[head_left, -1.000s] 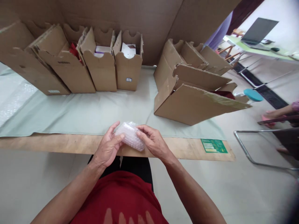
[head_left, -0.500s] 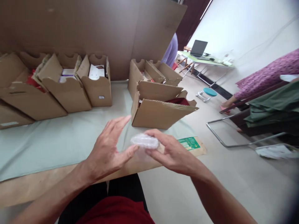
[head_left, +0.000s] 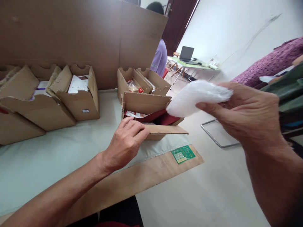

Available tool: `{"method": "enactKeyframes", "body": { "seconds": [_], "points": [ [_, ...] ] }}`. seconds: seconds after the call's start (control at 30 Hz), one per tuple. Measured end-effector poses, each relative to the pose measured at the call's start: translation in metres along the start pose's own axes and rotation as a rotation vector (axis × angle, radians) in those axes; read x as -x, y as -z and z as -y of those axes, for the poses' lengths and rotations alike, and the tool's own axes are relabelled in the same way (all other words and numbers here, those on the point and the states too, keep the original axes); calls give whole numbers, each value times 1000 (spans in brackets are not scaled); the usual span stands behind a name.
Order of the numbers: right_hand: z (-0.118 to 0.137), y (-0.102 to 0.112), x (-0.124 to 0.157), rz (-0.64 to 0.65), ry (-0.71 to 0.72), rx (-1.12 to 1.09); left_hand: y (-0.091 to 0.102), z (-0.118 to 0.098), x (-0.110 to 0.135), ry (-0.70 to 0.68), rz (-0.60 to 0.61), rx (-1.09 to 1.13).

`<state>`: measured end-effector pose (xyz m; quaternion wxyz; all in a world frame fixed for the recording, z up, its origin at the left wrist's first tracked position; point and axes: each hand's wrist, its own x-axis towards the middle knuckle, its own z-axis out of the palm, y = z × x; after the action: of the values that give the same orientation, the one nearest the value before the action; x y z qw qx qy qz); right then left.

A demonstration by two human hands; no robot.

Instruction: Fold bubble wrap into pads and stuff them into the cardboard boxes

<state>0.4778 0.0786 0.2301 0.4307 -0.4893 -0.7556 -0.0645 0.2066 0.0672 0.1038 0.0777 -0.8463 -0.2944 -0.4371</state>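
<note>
No words or numbers can be read. A green sticker (head_left: 183,154) on the wooden edge of the desk (head_left: 151,171) carries lines of print too small to make out, as does a small pale label (head_left: 85,111) on a cardboard box (head_left: 73,105). A printed packet (head_left: 134,114) inside the open box (head_left: 146,102) is also illegible.

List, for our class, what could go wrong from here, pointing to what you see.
The right hand holds the white wrapped packet by one end, so it might slip and drop.

The front panel of the cardboard box leans outward beside the left hand; more pressure could crease it or tip the box.

That box already holds something dark red and a printed packet, which might spill if it tipped.
</note>
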Motion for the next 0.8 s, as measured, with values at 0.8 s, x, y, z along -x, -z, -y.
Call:
{"method": "enactKeyframes", "body": {
  "seconds": [0.8],
  "points": [
    [-11, -61, -2, 697, 169, 48, 2, -4, 10, 93, -92, 4]
  ]
}}
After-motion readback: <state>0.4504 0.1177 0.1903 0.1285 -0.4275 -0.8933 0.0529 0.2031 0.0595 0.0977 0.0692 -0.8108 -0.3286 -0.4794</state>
